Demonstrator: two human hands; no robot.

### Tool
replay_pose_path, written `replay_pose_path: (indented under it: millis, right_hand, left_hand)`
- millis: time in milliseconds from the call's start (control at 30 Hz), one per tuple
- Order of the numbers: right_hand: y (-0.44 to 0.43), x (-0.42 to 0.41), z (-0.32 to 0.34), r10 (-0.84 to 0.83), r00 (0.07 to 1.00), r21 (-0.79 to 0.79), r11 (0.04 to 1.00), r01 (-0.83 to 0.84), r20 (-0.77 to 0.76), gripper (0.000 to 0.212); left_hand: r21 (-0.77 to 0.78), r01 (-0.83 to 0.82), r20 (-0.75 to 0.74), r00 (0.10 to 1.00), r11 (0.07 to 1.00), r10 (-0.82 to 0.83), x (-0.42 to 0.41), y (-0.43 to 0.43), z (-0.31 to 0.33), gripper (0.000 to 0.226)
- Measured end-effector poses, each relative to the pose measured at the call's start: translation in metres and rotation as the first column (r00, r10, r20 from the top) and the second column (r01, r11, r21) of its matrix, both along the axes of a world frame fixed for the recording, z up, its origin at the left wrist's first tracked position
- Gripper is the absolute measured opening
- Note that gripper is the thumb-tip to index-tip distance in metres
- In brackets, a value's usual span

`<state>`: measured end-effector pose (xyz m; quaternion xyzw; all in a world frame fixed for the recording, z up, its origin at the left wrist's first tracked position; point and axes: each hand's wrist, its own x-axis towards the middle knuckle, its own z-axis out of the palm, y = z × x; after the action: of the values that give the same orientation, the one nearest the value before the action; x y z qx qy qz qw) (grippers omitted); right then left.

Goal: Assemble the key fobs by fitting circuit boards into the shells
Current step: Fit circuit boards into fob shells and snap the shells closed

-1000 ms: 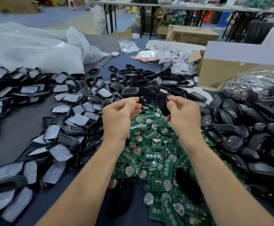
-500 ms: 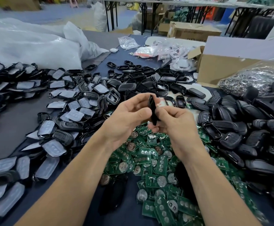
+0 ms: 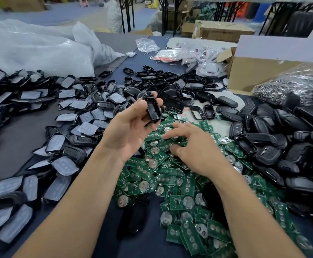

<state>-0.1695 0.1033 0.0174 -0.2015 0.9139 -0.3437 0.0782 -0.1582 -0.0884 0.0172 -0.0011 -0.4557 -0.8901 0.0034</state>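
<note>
My left hand (image 3: 127, 131) holds a glossy black key fob shell (image 3: 153, 108) up above the table, thumb on one side and fingertips on the other. My right hand (image 3: 193, 146) lies palm down on the heap of green circuit boards (image 3: 172, 183), fingers spread and touching the boards at its top. Whether a board is pinched under the fingers is hidden.
Black shells with grey button pads (image 3: 62, 164) lie heaped at the left, empty black shells (image 3: 170, 84) at the back, closed black fobs (image 3: 282, 138) at the right. A cardboard box (image 3: 254, 69), a bag of metal rings (image 3: 289, 84) and white plastic bags (image 3: 33, 51) stand behind.
Both hands held the black shell together half a second ago. Now the right hand has let go and dropped onto the circuit boards, while the left keeps the shell raised.
</note>
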Motion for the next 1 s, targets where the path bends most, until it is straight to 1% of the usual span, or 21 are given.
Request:
replay_pose_path:
  millis: [67, 100, 167, 233, 300, 367, 400, 433, 500, 567, 600, 700, 833, 933, 1000]
  right_hand:
    - [0.002, 0.001, -0.001, -0.018, 0.998, 0.014, 1.0, 0.019, -0.059, 0.027]
    - [0.002, 0.001, -0.002, -0.048, 0.996, -0.017, 0.999, 0.047, -0.081, 0.026]
    - [0.003, 0.002, -0.002, -0.159, 0.986, -0.191, 0.97, 0.148, -0.043, 0.026]
    - [0.005, 0.001, -0.002, -0.232, 0.969, -0.418, 0.875, 0.245, 0.082, 0.028]
    - [0.007, -0.001, -0.001, -0.25, 0.951, -0.588, 0.747, 0.309, 0.182, 0.029]
    - [0.007, -0.003, 0.001, -0.258, 0.93, -0.7, 0.612, 0.368, 0.263, 0.029]
    - [0.007, -0.004, 0.002, -0.272, 0.919, -0.73, 0.56, 0.392, 0.285, 0.028]
    - [0.007, -0.005, 0.002, -0.294, 0.913, -0.742, 0.536, 0.402, 0.282, 0.027]
    - [0.009, -0.004, 0.003, -0.328, 0.916, -0.728, 0.567, 0.385, 0.229, 0.029]
    - [0.011, -0.004, 0.003, -0.312, 0.934, -0.694, 0.634, 0.342, 0.174, 0.044]
    - [0.011, -0.003, 0.003, -0.297, 0.941, -0.678, 0.659, 0.324, 0.161, 0.048]
    - [0.007, -0.001, 0.002, -0.309, 0.942, -0.64, 0.7, 0.316, 0.128, 0.043]
    - [0.005, 0.0, -0.003, -0.382, 0.92, -0.654, 0.676, 0.341, 0.084, 0.028]
    - [0.009, -0.001, -0.002, -0.421, 0.906, -0.644, 0.683, 0.346, 0.041, 0.029]
    - [0.007, 0.0, -0.001, -0.414, 0.91, -0.625, 0.711, 0.321, -0.004, 0.034]
  left_hand:
    - [-0.017, 0.004, -0.002, 1.0, 1.0, -0.004, 0.001, 0.001, 0.001, 0.029]
    - [-0.013, 0.006, -0.004, 1.0, 1.0, -0.006, 0.001, 0.001, 0.001, 0.031]
    - [-0.01, 0.01, -0.004, 1.0, 1.0, -0.01, 0.001, 0.001, 0.001, 0.034]
    - [-0.023, 0.008, -0.009, 1.0, 1.0, -0.009, 0.002, 0.001, 0.002, 0.035]
    - [-0.033, 0.012, -0.022, 1.0, 0.999, -0.013, 0.002, 0.001, 0.001, 0.036]
    - [-0.061, 0.028, -0.04, 0.999, 0.998, -0.03, 0.002, 0.001, 0.001, 0.037]
    - [-0.081, 0.04, -0.049, 0.998, 0.996, -0.044, 0.002, 0.002, 0.001, 0.037]
    - [-0.098, 0.053, -0.056, 0.997, 0.994, -0.059, 0.002, 0.002, 0.001, 0.038]
    - [-0.122, 0.084, -0.066, 0.993, 0.989, -0.093, 0.001, 0.003, 0.0, 0.04]
    - [-0.144, 0.113, -0.071, 0.99, 0.983, -0.124, 0.0, 0.005, 0.0, 0.041]
    - [-0.157, 0.12, -0.071, 0.989, 0.98, -0.133, 0.0, 0.005, -0.001, 0.041]
    - [-0.179, 0.129, -0.079, 0.986, 0.975, -0.144, -0.001, 0.008, -0.002, 0.044]
    - [-0.157, 0.126, -0.101, 0.985, 0.98, -0.143, 0.0, 0.01, -0.003, 0.048]
    - [-0.179, 0.073, -0.131, 0.987, 0.981, -0.098, 0.001, 0.011, -0.004, 0.045]
    - [-0.207, 0.008, -0.114, 0.993, 0.978, -0.032, 0.0, 0.012, -0.005, 0.045]
